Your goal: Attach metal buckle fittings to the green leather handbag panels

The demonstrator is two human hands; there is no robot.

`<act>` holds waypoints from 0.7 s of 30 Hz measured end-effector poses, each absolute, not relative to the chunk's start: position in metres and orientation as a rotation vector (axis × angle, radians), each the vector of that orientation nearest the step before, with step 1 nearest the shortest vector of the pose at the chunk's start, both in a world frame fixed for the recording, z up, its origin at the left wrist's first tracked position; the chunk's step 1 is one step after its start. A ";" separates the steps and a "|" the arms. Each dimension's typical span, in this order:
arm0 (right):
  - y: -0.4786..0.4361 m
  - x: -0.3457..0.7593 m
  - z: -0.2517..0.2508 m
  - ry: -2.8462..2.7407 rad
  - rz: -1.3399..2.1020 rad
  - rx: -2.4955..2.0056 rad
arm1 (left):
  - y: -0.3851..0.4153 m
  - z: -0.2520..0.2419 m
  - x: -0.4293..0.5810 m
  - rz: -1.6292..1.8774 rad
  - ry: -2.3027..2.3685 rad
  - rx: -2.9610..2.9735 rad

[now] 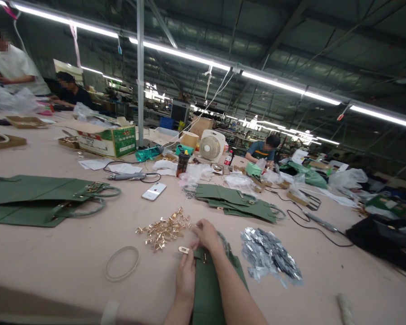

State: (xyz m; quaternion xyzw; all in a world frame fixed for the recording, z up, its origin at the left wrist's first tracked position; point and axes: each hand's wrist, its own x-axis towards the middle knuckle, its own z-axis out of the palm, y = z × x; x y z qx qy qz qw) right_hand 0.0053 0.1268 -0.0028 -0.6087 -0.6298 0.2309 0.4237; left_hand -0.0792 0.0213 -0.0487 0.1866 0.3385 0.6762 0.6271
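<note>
Pinkish tabletop (71,257) carries your green bag (205,293), lying partly under your right forearm (233,282). It looks light and flexible, likely to crease, so take it by the side edges. Your left hand (185,275) pinches a gold plate (182,249); whether your right hand (207,234) grips anything is unclear. Metal tabs (269,255) crowd the right; room opens left toward the thin ring (137,259).

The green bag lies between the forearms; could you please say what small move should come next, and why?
Perhaps bring the right hand to the gold plate: it sits at the left hand, and the right is close, over the green bag.
</note>
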 end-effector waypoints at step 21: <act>-0.064 0.138 -0.002 -0.735 0.728 -1.302 | 0.006 -0.028 -0.060 1.514 1.328 1.046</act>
